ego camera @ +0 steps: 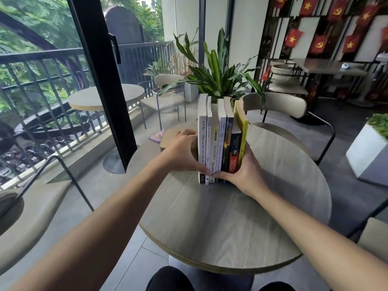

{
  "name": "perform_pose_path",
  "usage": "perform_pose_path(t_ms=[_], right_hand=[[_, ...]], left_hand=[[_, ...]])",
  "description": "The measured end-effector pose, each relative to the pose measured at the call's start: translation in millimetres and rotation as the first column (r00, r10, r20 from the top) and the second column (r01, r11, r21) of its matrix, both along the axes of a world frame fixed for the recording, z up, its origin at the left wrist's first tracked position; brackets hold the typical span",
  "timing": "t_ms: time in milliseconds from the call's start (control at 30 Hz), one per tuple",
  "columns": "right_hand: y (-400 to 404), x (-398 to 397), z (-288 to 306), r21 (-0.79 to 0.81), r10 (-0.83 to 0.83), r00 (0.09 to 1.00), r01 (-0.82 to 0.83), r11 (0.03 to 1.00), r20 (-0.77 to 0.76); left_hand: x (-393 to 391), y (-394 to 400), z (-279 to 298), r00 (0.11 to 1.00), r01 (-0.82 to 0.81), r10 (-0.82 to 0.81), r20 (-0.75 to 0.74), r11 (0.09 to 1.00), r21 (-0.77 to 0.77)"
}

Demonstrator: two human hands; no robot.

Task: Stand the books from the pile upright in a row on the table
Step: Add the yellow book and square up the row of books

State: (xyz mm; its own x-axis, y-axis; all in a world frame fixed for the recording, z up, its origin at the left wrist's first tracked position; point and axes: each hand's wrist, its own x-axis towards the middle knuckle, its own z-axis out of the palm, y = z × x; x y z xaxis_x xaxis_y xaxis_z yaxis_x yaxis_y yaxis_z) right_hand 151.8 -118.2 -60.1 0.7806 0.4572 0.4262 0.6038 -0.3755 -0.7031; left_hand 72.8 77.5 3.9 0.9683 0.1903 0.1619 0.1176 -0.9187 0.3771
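7 books: row of books [220, 141] standing upright, spines toward the camera, near the middle of the round table [231, 217].
Left hand [180, 153]: palm flat against the outer white book [202, 143], fingers curled round its lower spine; pressing, not lifting.
Right hand [246, 168]: cupped against the yellow book [243, 135] at the other end, thumb across the lower spines.
Row condition: yellow book tilts slightly outward at the top; the rest are close to vertical.
Pile: none visible on the table.
Step in hand: squeezing the row square, likely the last step.
Next move: ease both hands off slowly, checking the end books stay standing.
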Motion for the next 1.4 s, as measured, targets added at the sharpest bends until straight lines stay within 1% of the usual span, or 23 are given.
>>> perform_pose_path(t_ms=[200,400,633,1067,1233,1400], right_hand=[[-0.4,5.3,3.1,-0.020,0.043,0.999,-0.044,0.999,-0.029],[-7.1,11.3,6.5,-0.098,0.099,0.994,-0.102,0.990,-0.034],[-5.5,8.2,6.4,-0.120,0.056,0.998,-0.060,0.991,-0.038],[-10.1,3.4,13.3,-0.149,0.039,0.999,-0.044,0.988,-0.039],[-13.6,0.4,19.7,-0.161,0.055,0.997,-0.062,0.985,-0.051],[-19.9,2.1,27.7,-0.187,0.043,0.999,-0.047,0.981,-0.023]], left_hand=[[-3.9,-2.9,-6.0,0.997,-0.010,0.015,0.073,0.998,-0.067],[-8.0,-7.0,-11.2,0.993,-0.023,0.029,0.113,0.998,-0.051],[-8.1,-15.3,-15.4,0.983,-0.064,0.074,0.168,0.996,-0.065],[-8.8,-16.4,-15.2,0.980,-0.063,0.077,0.182,0.995,-0.080],[-11.1,-17.8,-16.2,0.980,-0.071,0.080,0.183,0.996,-0.055],[-14.2,-20.1,-17.7,0.980,-0.094,0.102,0.173,0.994,-0.052]])
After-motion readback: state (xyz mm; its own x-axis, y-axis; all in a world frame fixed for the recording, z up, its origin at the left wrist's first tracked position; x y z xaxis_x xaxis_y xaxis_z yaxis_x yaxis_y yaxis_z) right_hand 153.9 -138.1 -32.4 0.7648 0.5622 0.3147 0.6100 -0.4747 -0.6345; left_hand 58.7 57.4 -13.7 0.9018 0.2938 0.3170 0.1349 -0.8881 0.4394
